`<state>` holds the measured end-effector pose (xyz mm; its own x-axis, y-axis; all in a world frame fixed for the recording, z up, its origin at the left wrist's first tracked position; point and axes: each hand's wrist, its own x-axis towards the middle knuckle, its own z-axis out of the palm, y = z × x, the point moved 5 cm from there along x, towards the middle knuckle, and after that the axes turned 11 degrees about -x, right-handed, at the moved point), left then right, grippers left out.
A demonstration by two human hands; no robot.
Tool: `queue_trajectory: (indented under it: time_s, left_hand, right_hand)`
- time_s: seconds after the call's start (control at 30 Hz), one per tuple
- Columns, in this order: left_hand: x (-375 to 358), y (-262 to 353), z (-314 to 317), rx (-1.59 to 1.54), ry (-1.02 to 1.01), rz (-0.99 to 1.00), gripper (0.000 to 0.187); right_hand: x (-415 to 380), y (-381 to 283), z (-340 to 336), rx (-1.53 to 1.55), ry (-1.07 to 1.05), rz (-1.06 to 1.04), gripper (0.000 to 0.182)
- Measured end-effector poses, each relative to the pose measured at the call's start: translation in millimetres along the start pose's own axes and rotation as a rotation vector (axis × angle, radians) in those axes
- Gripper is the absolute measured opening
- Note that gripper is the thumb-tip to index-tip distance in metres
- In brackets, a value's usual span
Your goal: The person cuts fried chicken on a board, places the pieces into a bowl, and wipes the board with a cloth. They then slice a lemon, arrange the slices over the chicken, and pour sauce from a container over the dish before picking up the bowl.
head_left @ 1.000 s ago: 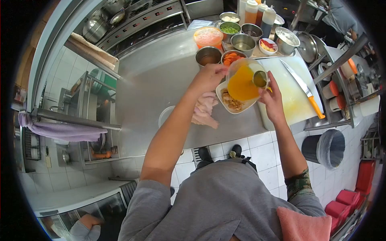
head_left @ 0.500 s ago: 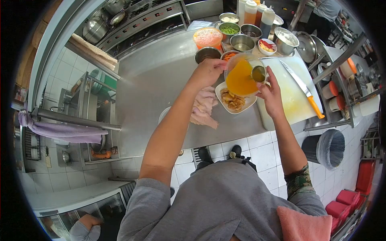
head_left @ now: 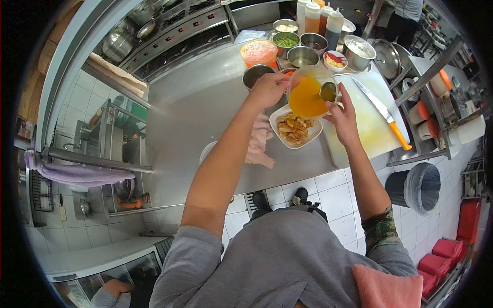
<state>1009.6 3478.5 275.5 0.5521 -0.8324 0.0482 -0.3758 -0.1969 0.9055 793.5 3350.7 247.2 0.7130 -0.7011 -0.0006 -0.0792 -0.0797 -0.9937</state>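
A clear tub of orange-yellow liquid [head_left: 306, 98] is held tilted above a white square dish [head_left: 273, 132] with browned food pieces [head_left: 294, 128]. My left hand [head_left: 268, 91] grips the tub's left rim. On the other side, my right hand [head_left: 342, 115] is closed round the tub's right edge, beside a small round metal cup or ladle [head_left: 329, 92] at the tub. Pale raw meat [head_left: 260, 143] lies on the steel table [head_left: 185, 102] left of the dish, partly behind my left forearm.
A knife with an orange handle [head_left: 394, 131] lies on a white cutting board [head_left: 362, 134]. Metal bowls [head_left: 303, 56], an orange tub [head_left: 259, 53] and sauce bottles [head_left: 334, 26] stand at the back. Another person [head_left: 408, 18] is at the top right; an arm [head_left: 117, 287] shows lower left.
The view has shifted slightly, so the table things appear a little further left. Both hands still hold the tub over the dish, and the liquid in it looks slightly lower.
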Motion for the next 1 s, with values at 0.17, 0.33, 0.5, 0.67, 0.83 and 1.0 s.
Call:
queue_trajectory:
  time_s: [0.17,0.33,0.5,0.67,0.83,1.0]
  left_hand:
    - [15.1,-11.0,11.1,0.039,0.03,0.039,0.031]
    - [21.8,-6.1,24.5,0.037,0.009,0.044,0.03]
    - [32.6,-10.2,38.7,0.019,0.003,0.075,0.031]
    - [30.9,11.4,44.9,-0.022,-0.059,0.059,0.034]
    - [38.9,2.0,50.7,-0.046,-0.003,0.119,0.031]
    - [33.7,6.9,50.1,-0.026,-0.011,0.141,0.029]
  right_hand:
    - [5.9,4.8,-7.8,-0.025,0.021,0.008,0.077]
    - [8.0,9.2,-18.8,-0.04,0.04,0.011,0.077]
    - [11.3,12.3,-29.6,-0.016,0.072,0.006,0.084]
    - [17.9,21.8,-35.6,-0.001,0.076,-0.015,0.085]
    - [19.8,22.8,-39.3,-0.015,0.1,-0.008,0.085]
    - [12.2,19.9,-42.9,0.003,0.093,0.013,0.083]
